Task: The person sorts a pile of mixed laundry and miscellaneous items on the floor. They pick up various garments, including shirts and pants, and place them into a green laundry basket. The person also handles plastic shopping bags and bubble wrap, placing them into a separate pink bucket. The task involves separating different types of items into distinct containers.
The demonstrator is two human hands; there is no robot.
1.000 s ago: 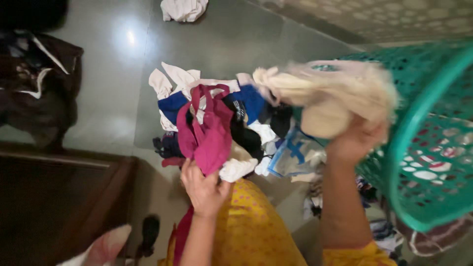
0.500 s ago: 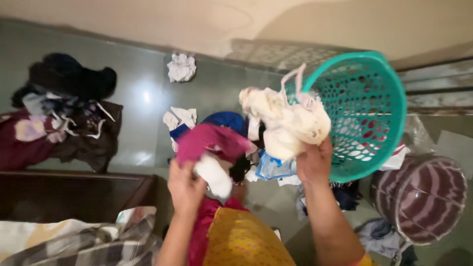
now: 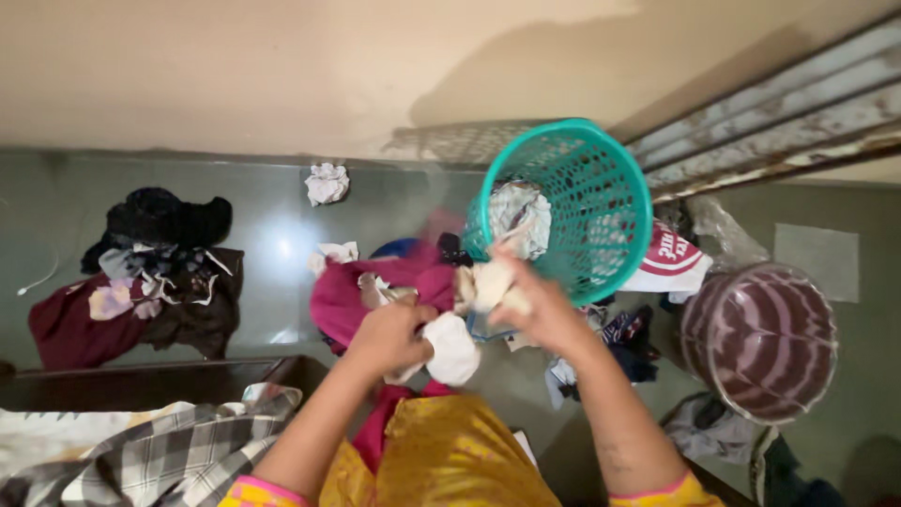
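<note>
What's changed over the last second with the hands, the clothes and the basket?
The right hand has come down from head height and now holds only a small cream cloth beside the left hand; a pale garment now lies in the green basket. The left hand now also grips a white cloth. It still holds the magenta garment.

Bare floor [image 3: 272,235] lies open left of the central clothes pile [image 3: 375,291]. The green basket [image 3: 601,188] and striped tub [image 3: 758,338] block the right.
</note>
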